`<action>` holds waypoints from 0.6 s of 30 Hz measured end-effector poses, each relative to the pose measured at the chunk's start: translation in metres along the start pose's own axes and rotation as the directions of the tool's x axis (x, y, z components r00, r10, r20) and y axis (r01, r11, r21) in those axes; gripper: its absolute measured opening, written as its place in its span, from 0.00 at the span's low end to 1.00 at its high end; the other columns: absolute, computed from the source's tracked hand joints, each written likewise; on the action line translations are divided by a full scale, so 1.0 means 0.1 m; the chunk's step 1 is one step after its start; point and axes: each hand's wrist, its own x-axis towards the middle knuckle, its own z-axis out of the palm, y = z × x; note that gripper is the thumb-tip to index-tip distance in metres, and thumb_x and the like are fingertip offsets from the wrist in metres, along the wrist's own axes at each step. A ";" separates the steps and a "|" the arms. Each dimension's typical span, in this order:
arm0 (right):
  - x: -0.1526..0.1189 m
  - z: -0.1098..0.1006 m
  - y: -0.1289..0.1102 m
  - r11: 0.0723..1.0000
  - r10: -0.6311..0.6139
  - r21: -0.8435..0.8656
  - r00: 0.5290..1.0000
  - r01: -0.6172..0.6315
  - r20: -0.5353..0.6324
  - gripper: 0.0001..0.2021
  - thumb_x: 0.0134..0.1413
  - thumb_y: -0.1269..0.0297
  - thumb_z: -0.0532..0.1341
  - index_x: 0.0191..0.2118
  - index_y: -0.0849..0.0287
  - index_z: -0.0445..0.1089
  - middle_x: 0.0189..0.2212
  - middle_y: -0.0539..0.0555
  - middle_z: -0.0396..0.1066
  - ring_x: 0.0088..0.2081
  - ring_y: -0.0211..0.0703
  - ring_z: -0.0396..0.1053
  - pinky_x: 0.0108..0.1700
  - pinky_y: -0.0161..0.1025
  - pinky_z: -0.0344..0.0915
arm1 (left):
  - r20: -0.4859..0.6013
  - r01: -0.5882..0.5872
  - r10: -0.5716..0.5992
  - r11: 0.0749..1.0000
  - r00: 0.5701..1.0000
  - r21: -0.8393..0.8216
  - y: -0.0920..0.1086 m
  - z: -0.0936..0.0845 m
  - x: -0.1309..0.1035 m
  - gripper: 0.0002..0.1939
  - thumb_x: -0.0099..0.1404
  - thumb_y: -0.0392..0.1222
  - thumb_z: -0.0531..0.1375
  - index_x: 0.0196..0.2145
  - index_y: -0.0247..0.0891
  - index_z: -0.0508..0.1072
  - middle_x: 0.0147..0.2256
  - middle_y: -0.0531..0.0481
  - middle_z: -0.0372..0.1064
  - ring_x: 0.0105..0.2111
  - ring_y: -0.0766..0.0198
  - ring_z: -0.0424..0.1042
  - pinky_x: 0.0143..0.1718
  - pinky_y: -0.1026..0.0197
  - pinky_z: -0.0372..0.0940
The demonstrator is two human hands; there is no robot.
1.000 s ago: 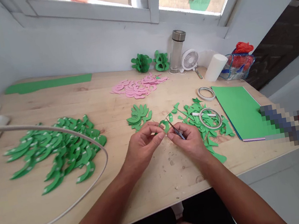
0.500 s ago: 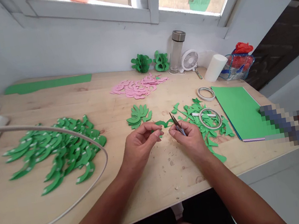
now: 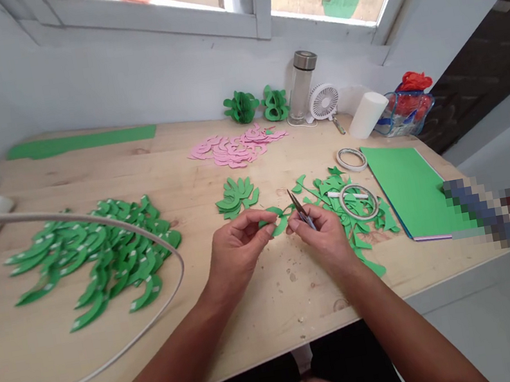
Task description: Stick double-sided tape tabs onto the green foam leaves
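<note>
Between finger and thumb, my left hand (image 3: 239, 244) pinches a green paper cutout (image 3: 278, 221) with a curved outline. My right hand (image 3: 319, 232) is closed round a small pair of scissors (image 3: 301, 208), whose dark blades point up and away from me. Its fingertips are close to the cutout's right end; whether they touch it I cannot tell. Just beyond my left hand lies a small heap of green curved cutouts (image 3: 237, 195). Green paper scraps (image 3: 329, 195) are scattered beside my right hand, with a tape roll (image 3: 358, 202) and a white pen on them.
Taped green strips (image 3: 115, 260) are piled at left, behind a pale cable (image 3: 167, 248). Pink cutouts (image 3: 238, 148) lie farther back. Along the wall stand green paper ornaments (image 3: 241, 107), a glass bottle (image 3: 302, 86) and a small fan (image 3: 323, 102). Green sheets (image 3: 416, 190) lie right.
The green paper in my left hand has come up and shows more plainly between my hands. The scissors have shifted slightly; both hands stay in nearly the same place.
</note>
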 end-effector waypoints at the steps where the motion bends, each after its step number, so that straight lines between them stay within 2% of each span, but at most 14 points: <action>1: 0.00 0.00 0.01 1.000 -0.003 0.003 1.000 0.003 -0.004 0.08 0.47 0.59 0.62 0.25 0.58 0.68 0.22 0.49 0.65 0.24 0.34 0.57 0.26 0.33 0.56 | -0.014 -0.011 0.011 1.000 1.000 0.006 -0.01 0.00 0.00 0.04 0.53 0.36 0.65 0.30 0.39 0.76 0.30 0.51 0.71 0.30 0.66 0.69 0.32 0.63 0.66; 6: 0.00 0.00 0.03 1.000 0.000 0.020 1.000 0.000 -0.002 0.08 0.46 0.59 0.62 0.27 0.57 0.70 0.28 0.51 0.70 0.29 0.38 0.64 0.28 0.34 0.58 | -0.093 -0.078 0.083 0.995 0.992 0.066 -0.03 0.01 0.00 0.06 0.54 0.36 0.64 0.32 0.39 0.72 0.30 0.52 0.70 0.31 0.65 0.70 0.33 0.63 0.66; 11: 0.00 0.01 0.04 0.994 0.011 0.112 1.000 -0.014 0.029 0.06 0.46 0.60 0.63 0.28 0.57 0.70 0.37 0.53 0.74 0.37 0.41 0.69 0.35 0.36 0.62 | -0.144 -0.130 0.147 0.984 0.979 0.120 -0.06 0.02 -0.01 0.09 0.55 0.37 0.63 0.35 0.39 0.69 0.29 0.54 0.67 0.30 0.67 0.69 0.32 0.64 0.66; 14: 0.00 0.02 0.05 0.994 0.022 0.108 0.999 -0.024 0.025 0.08 0.44 0.59 0.64 0.28 0.57 0.71 0.35 0.53 0.74 0.37 0.42 0.68 0.34 0.35 0.62 | -0.119 -0.175 0.197 0.970 0.973 0.171 -0.11 0.05 -0.03 0.08 0.57 0.37 0.62 0.35 0.39 0.69 0.30 0.54 0.67 0.31 0.66 0.70 0.36 0.62 0.67; 18: 0.01 0.03 0.05 0.999 0.017 0.046 0.999 -0.018 0.027 0.11 0.44 0.55 0.65 0.26 0.58 0.71 0.27 0.51 0.70 0.30 0.39 0.65 0.28 0.34 0.58 | -0.080 -0.217 0.236 0.957 0.969 0.194 -0.16 0.11 -0.07 0.09 0.57 0.35 0.61 0.37 0.40 0.68 0.30 0.54 0.66 0.33 0.66 0.70 0.38 0.62 0.66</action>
